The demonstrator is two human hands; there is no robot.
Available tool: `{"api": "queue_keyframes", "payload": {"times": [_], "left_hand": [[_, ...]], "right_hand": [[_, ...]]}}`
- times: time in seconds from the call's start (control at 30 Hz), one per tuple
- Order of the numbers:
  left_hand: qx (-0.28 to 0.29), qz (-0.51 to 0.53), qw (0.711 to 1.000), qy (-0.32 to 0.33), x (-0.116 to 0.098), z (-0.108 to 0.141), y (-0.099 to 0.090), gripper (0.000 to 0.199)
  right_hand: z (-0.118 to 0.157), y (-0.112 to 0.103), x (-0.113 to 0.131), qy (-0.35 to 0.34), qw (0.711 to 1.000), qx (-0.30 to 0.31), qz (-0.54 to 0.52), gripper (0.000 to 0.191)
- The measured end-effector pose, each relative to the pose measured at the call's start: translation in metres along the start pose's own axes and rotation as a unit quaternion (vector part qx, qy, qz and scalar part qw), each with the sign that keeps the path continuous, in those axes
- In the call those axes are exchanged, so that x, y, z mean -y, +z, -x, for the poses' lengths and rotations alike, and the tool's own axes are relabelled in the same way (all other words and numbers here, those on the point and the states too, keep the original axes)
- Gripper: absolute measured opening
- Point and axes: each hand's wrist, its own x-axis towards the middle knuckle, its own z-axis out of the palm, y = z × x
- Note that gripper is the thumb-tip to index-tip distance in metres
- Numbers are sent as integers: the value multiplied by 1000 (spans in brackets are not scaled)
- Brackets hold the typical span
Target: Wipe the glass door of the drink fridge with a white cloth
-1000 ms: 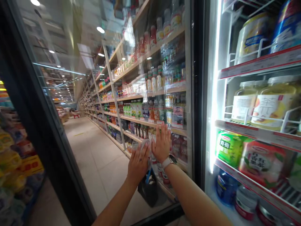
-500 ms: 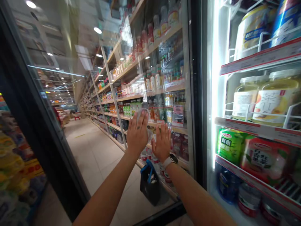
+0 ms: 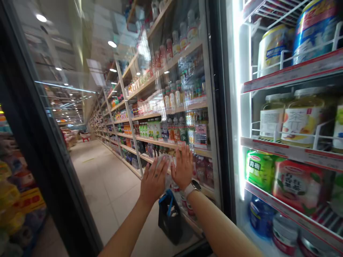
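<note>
My left hand (image 3: 155,176) lies with its fingers flat over a thin whitish cloth (image 3: 167,157), holding it against the glass door (image 3: 107,107). Much of the cloth is hidden under the fingers. Close beside it on the right, my right hand (image 3: 183,167) is open, palm to the glass, fingers pointing up and nothing in its grasp. A watch (image 3: 196,185) with a light strap circles the right wrist. The glass sits in a dark frame (image 3: 218,107) and reflects or lets through shelves of drinks.
At the right, a lit fridge holds wire shelves with large bottles (image 3: 302,116), green and red drink packs (image 3: 297,185) and cans. A dark bag (image 3: 170,219) with blue handles appears beyond or in the glass, low down. Yellow goods (image 3: 10,192) are stacked at the left.
My left hand has slid down the glass with the cloth and now sits lower, near the right hand. The right hand stays nearly in place. The view has shifted slightly right.
</note>
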Motion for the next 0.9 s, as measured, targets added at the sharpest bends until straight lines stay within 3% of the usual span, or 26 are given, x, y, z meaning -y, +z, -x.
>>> {"api": "queue_keyframes", "payload": {"times": [0.13, 0.23, 0.33, 0.7, 0.8, 0.9], "left_hand": [[-38, -9, 998, -59, 25, -64, -2, 64], [-48, -3, 995, -93, 34, -89, -1, 62], [-44, 1, 995, -87, 30, -80, 3, 60], [-17, -11, 999, -27, -21, 24, 8, 59], [-13, -7, 1000, -13, -18, 20, 6, 60], [-22, -10, 1000, -10, -1, -16, 4, 61]], "right_hand": [[0, -1, 0, 1, 1000, -7, -5, 65], [0, -1, 0, -1, 1000, -4, -10, 65], [-1, -1, 0, -1, 1000, -1, -11, 65], [1, 0, 0, 11, 1000, 5, -13, 66], [0, -1, 1, 6, 1000, 0, -11, 66], [0, -1, 1, 3, 1000, -5, -10, 66]]}}
